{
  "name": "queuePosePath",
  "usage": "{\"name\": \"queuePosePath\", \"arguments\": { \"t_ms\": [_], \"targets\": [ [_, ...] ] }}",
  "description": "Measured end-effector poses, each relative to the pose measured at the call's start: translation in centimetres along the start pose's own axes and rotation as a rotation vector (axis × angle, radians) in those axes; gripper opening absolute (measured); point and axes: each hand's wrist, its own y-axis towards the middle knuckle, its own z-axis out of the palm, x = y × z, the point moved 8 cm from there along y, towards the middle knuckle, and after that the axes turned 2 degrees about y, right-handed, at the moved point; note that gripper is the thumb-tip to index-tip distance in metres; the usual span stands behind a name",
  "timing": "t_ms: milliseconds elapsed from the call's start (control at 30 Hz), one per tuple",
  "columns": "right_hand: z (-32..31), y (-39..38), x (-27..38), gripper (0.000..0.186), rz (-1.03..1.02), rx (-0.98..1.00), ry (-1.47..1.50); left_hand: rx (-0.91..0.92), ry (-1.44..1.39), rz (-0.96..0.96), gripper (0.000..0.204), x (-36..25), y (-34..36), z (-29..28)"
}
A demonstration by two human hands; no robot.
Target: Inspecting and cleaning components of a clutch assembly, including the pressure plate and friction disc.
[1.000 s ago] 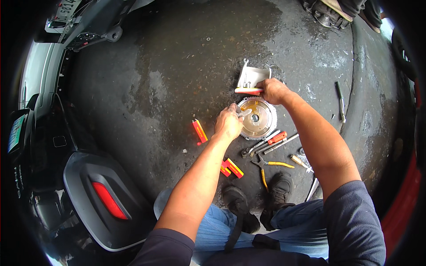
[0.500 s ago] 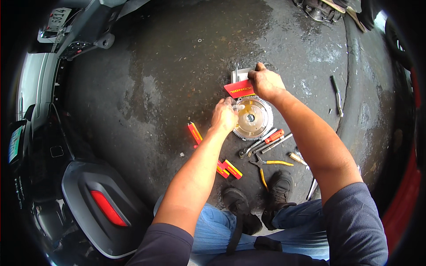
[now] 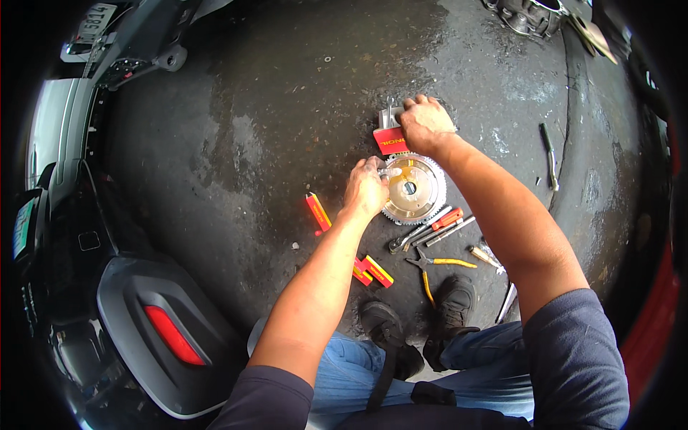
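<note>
A round metal disc with a toothed rim, like a ring gear, lies flat on the floor with amber fluid on its upper face. At its left edge my left hand is closed, with a small whitish, partly clear piece at its fingertips, over the disc. Just beyond the disc lies a pale tray-like box with a red flap and slim metal pieces in it. My right hand covers the box's right side with fingers curled; what they grip is hidden.
Near the disc lie a ratchet, a red-handled screwdriver and yellow-handled pliers. Red-and-yellow small boxes sit at left. A black-handled tool lies right, a metal housing far right. A dark car stands left.
My right hand has shifted slightly over the box, and the red flap has turned and shows less. My left hand stays by the disc's edge. The whole view has shifted a little.
</note>
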Motion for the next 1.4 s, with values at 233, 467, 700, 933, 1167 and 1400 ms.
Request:
{"name": "queuePosePath", "arguments": {
  "t_ms": [233, 467, 700, 933, 1167, 1400],
  "targets": [
    [0.8, -0.9, -2.7, 0.03, 0.24, -0.091, 0.193, 0.026, -0.004, -0.049, 0.035, 0.3, -0.4, 0.1],
    [3.7, -1.5, -1.6, 0.042, 0.019, 0.11, 0.171, 0.047, -0.009, -0.044, 0.03, -0.6, -0.2, 0.2],
    [7.0, -3.8, -1.7, 0.066, 0.09, 0.282, 0.03, 0.025, -0.031, -0.02, 0.028, -0.2, -0.8, 0.2],
    [3.9, -4.9, -0.8, 0.043, 0.084, 0.353, 0.158, -0.052, -0.109, 0.026, 0.031, -0.1, -0.2, -0.2],
    [1.3, -8.6, -2.5, 0.043, 0.067, 0.331, 0.184, -0.034, -0.034, 0.067, 0.03, -1.3, 1.6, 1.2],
    [-6.3, -16.9, -2.5, 0.043, -0.141, 0.165, 0.196, -0.038, -0.015, 0.122, 0.031, -2.2, 3.9, 1.9]
  ]
}}
